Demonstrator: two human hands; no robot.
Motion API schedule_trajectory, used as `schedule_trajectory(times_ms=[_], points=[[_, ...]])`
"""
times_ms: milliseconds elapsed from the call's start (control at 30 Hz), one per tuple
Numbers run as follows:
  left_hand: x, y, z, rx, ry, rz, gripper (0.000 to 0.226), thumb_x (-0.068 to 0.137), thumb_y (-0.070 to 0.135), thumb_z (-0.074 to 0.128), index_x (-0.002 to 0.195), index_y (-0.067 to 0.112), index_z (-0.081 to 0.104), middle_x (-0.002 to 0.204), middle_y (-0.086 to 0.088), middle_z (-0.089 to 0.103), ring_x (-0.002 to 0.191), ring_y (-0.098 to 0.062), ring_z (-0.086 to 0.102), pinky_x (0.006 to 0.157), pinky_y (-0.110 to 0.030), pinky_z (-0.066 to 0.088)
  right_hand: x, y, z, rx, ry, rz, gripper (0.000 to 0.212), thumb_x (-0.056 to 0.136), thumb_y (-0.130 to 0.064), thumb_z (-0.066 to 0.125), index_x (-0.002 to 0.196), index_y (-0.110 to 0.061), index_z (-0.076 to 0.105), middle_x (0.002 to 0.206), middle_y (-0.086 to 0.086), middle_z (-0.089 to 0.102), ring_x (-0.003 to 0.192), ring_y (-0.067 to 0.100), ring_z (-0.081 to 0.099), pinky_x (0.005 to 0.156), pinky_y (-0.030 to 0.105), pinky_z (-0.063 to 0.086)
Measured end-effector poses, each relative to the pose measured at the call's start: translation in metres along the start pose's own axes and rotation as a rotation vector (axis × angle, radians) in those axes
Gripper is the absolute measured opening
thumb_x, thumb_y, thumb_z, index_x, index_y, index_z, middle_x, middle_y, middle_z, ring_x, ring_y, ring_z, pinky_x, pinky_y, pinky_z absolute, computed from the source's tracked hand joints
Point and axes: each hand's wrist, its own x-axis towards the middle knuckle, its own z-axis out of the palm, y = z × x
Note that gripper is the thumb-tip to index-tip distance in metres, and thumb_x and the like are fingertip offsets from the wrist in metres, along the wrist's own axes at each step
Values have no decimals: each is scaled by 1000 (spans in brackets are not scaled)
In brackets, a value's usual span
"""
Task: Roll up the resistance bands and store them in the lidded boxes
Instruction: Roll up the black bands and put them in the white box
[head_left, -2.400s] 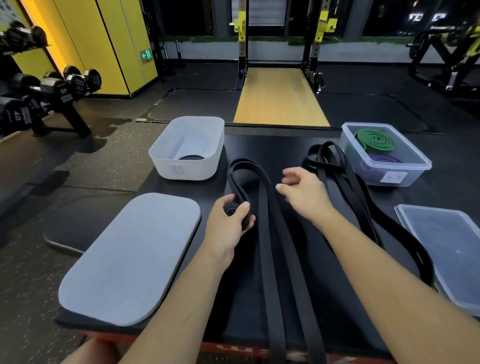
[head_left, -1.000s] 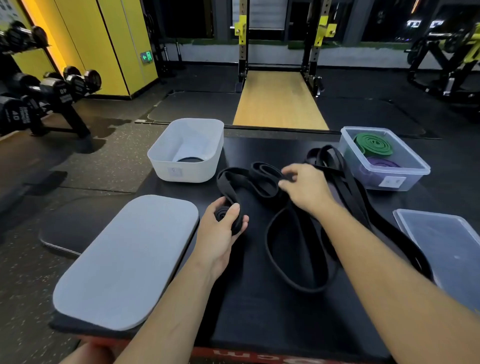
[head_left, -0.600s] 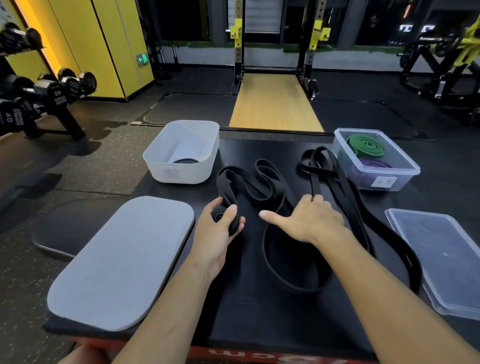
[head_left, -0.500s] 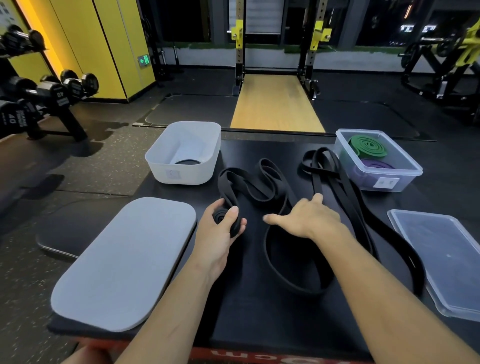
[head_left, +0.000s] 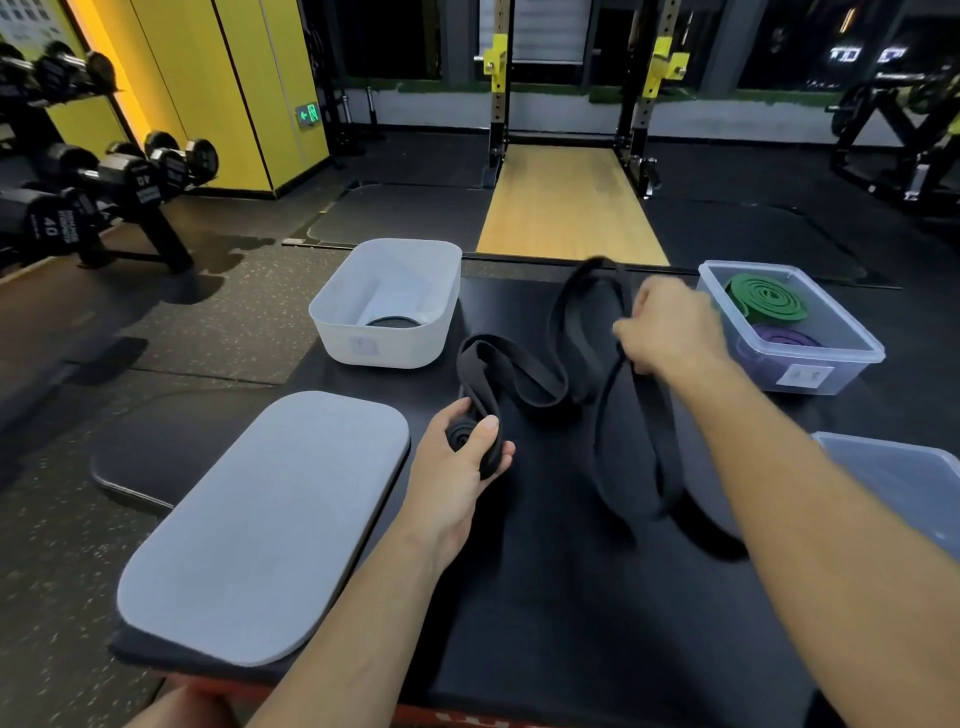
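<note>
Now the right hand (head_left: 670, 332), flat and spread on the table (head_left: 545, 597) half a second ago, is raised farther off, its blurred fingers curled round the black band (head_left: 524, 379) and lifting a loop of it. The left hand (head_left: 462, 462), unmoved, pinches the band's rolled end (head_left: 460, 434) between thumb and fingers near the table's middle. Far left stands the white box (head_left: 384, 348), its grey lid (head_left: 265, 525) nearer; far right the clear box (head_left: 810, 364) holds a green roll (head_left: 766, 299) and a purple roll (head_left: 784, 338), the clear lid (head_left: 898, 478) near right.
</note>
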Motion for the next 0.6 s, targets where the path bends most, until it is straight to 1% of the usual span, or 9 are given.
schedule_trajectory(times_ms=[67, 167, 200, 233, 300, 367, 467, 533, 600], points=[[0, 0, 0, 9, 2, 0, 34, 101, 13, 68, 133, 20, 60, 132, -11, 65, 88, -17, 76, 82, -28, 61, 11, -4, 3, 81, 108, -71, 12, 90, -22, 62, 100, -21, 55, 97, 12, 70, 92, 33, 63, 73, 37, 48], [-2, 1, 2, 26, -8, 3, 27, 101, 12, 68, 124, 25, 62, 132, -12, 64, 89, -18, 76, 81, -28, 61, 10, -2, 17, 196, 13, -124, 34, 97, -24, 64, 130, -21, 60, 110, 4, 71, 110, 29, 59, 86, 34, 45], [-3, 1, 2, 34, -13, 3, 26, 101, 12, 67, 123, 26, 62, 131, -13, 64, 88, -18, 76, 81, -28, 61, 6, 0, 23, 230, -18, -131, 35, 97, -24, 65, 132, -21, 63, 111, 2, 72, 113, 27, 61, 91, 34, 47], [-3, 1, 2, 40, -16, 3, 25, 101, 12, 67, 121, 27, 62, 130, -14, 64, 88, -19, 75, 81, -27, 61, 1, 3, 28, 240, -29, -144, 29, 97, -24, 65, 126, -20, 68, 109, 1, 73, 111, 25, 64, 94, 34, 49], [-4, 3, 3, 59, -19, 5, 22, 102, 12, 67, 116, 29, 62, 127, -13, 64, 88, -20, 74, 79, -26, 61, -13, 9, 36, 206, -2, -182, 13, 97, -21, 63, 102, -23, 75, 101, -2, 74, 100, 21, 67, 88, 33, 52], [-4, 3, 4, 101, -22, 13, 22, 102, 12, 67, 116, 28, 63, 125, -11, 65, 90, -22, 74, 79, -26, 61, -30, 13, 41, 196, 60, -237, 13, 94, -22, 64, 88, -27, 73, 93, -6, 72, 89, 16, 65, 81, 33, 53], [-3, -1, 5, 227, -48, 20, 35, 100, 18, 70, 133, 21, 60, 129, -12, 68, 95, -22, 77, 86, -32, 61, -66, 16, 42, 346, 82, -355, 10, 89, -21, 68, 82, -27, 72, 81, -9, 67, 75, 9, 61, 74, 31, 52], [-4, -1, 5, 353, -80, 31, 47, 95, 34, 75, 138, 28, 58, 132, -5, 68, 107, -18, 75, 101, -40, 57, -99, 19, 47, 458, -28, -381, 8, 87, -20, 73, 83, -26, 74, 71, -10, 66, 66, 7, 60, 68, 23, 50], [-7, -1, 2, 507, -116, 48, 52, 89, 48, 75, 136, 39, 57, 136, 7, 65, 123, -11, 65, 112, -41, 49, -132, 25, 55, 550, -194, -327, 11, 87, -19, 75, 90, -29, 72, 72, -10, 68, 61, 9, 63, 62, 21, 51]])
